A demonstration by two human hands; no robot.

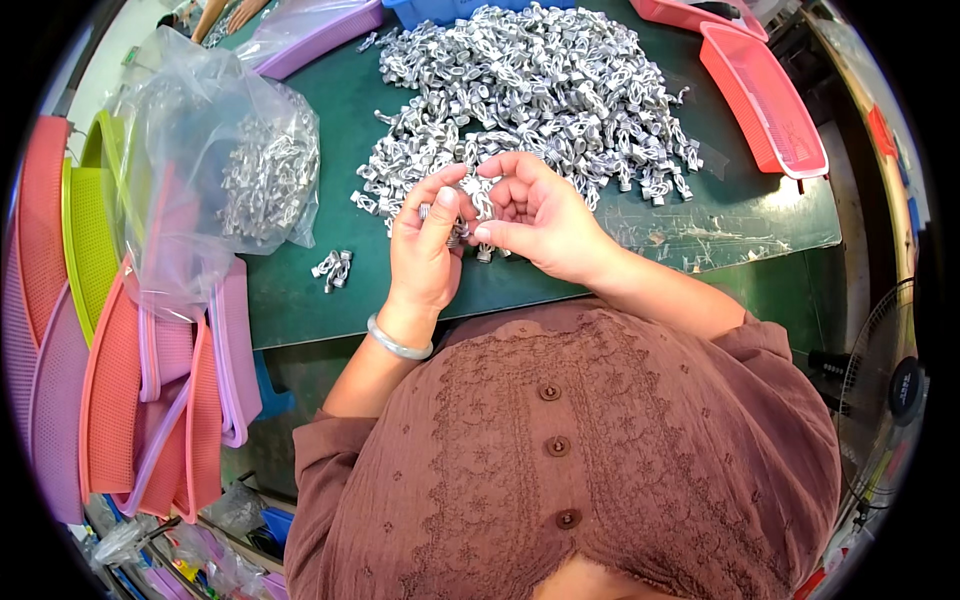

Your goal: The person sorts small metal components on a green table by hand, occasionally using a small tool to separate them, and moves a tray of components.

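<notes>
My left hand (428, 240) is closed, with a few small grey-and-white looped cable pieces (458, 232) between its fingers and thumb. My right hand (545, 215) faces it with curled fingers, the thumb and fingertips around another looped piece (481, 198). Just how each fingertip grips is partly hidden. Both hands are over the near edge of a large pile (530, 85) of the same pieces, on the green tabletop (300, 308). A few loose pieces (333, 268) lie apart to the left of my left hand.
A clear plastic bag (205, 170) of similar pieces stands at the left, beside stacked coloured baskets (110, 390). A red basket (765, 105) is at the right, a purple tray (330, 35) and blue bin (440, 10) beyond. Another person's hand (245, 12) shows far left; a fan (885, 390) stands right.
</notes>
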